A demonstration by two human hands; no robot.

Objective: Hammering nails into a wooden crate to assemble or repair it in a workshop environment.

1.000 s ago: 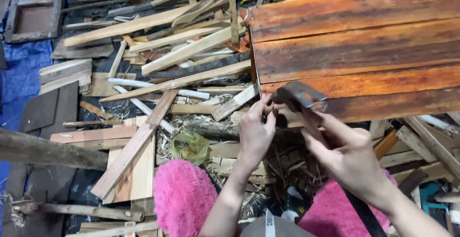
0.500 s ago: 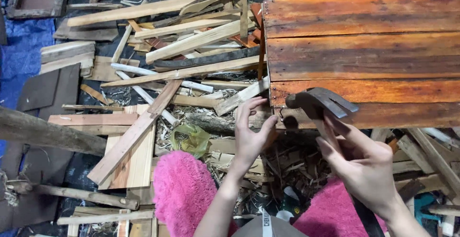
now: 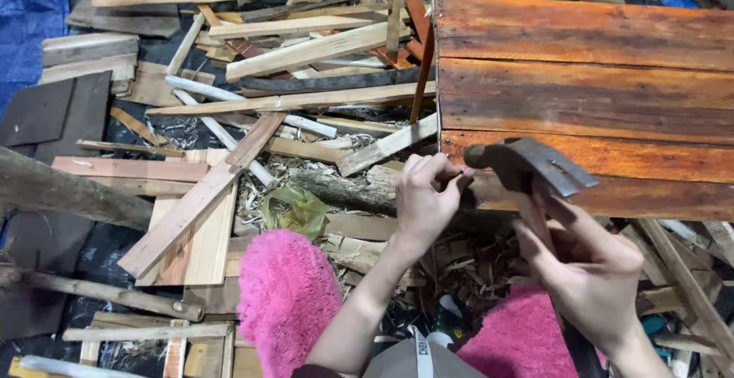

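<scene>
The right hand (image 3: 589, 267) grips the handle of a claw hammer (image 3: 527, 164), whose dark head lies against the near edge of a reddish plank panel (image 3: 581, 80), claw pointing toward three o'clock. The left hand (image 3: 424, 198), at nine o'clock of the hammer head, pinches its fingertips at that same edge. Scrap wood (image 3: 252, 110) litters the ground toward ten o'clock. Pink fluffy slippers (image 3: 287, 298) sit at six o'clock.

Scrap wood (image 3: 252, 103), pink slippers (image 3: 287, 294) (fuzzy).

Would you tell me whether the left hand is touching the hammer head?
Cannot tell: in the head view the left hand fingertips meet the hammer head edge without a plain gap.
</scene>
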